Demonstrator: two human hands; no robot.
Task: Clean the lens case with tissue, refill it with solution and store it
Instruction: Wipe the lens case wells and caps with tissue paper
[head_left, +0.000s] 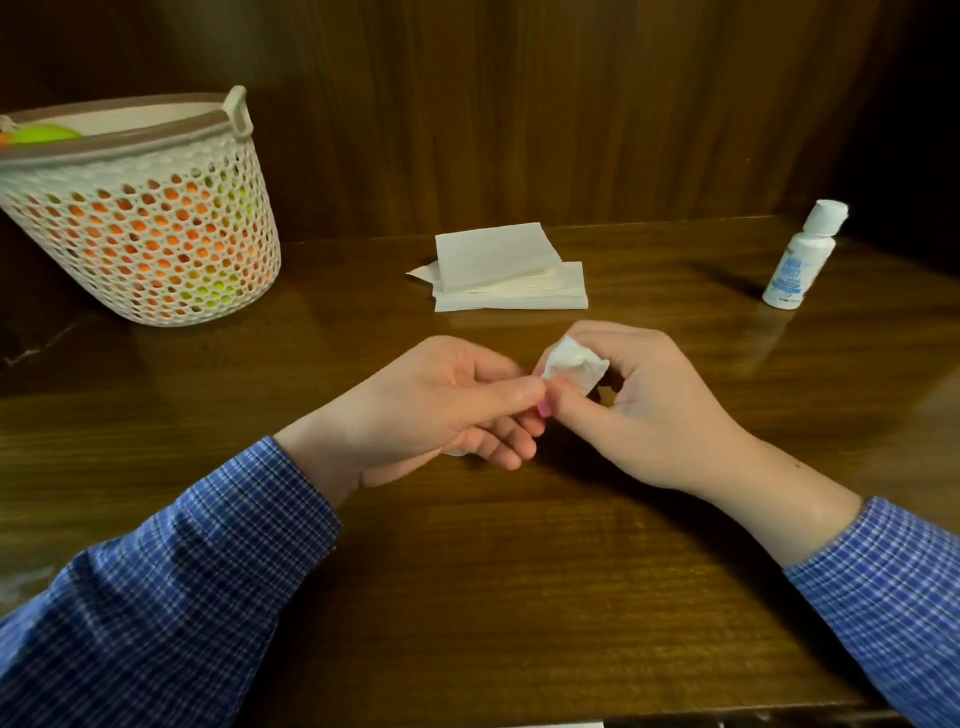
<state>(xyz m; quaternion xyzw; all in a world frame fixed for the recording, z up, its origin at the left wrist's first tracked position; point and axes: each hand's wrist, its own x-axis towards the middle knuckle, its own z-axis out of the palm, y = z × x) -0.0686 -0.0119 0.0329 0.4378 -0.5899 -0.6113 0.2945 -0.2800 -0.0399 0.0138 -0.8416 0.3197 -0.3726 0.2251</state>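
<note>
At about ten o'clock from your hands the perforated basket (140, 218) stands on the wooden table (467, 571), well apart from the work; orange and green things show through its holes, and I judge it is the likely place to store the case later, though nothing proves that.

Your left hand (441, 410) sits just left of centre, palm turned inward, wrist low over the table and the checked sleeve (182, 571) running back toward seven o'clock. Its thumb and forefinger are pinched together on something small: a sliver of pink (544, 409) shows at the fingertips, probably the lens case, but it is mostly hidden and I cannot tell its shape or whether it is open. You hold it that way, I judge, to steady it for wiping.

At twelve o'clock, beyond the hands, the tissue stack (504, 270) lies flat, near enough for a fresh sheet.

Your right hand (639, 405) meets the left, touching it at the fingertips. Its fingers are curled and clamped on a crumpled tissue (574, 364), which bulges above the thumb and presses toward the pink piece, so the cleaning step looks to be under way. The wrist angles back toward four o'clock.

At two o'clock the solution bottle (802, 260) stands upright, cap on, well apart: refilling is not yet begun.
</note>
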